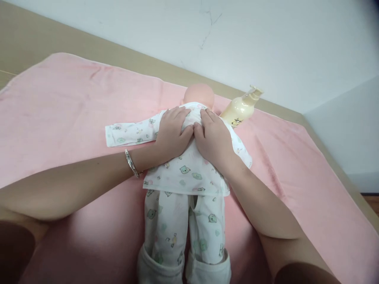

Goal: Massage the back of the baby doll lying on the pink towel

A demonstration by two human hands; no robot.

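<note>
A baby doll (199,94) lies face down, its bald head pointing away from me. It wears a white printed shirt (185,173) and matching trousers (171,225) with turned-up cuffs. My left hand (172,132) rests flat on the left of the doll's upper back, fingers stretched out. On the right of the upper back lies my right hand (214,138), also flat, its thumb tip touching or nearly touching the left thumb. Neither hand grips anything. One sleeve (130,133) stretches out to the left; the right one is partly behind my right hand and forearm.
A pale yellow pump bottle (241,107) leans or lies tilted beyond the doll's right shoulder. Under everything spreads a pink blanket (74,102) on a tan surface (97,45). A white wall (266,43) with a crack rises behind. A silver bracelet (131,163) circles my left wrist.
</note>
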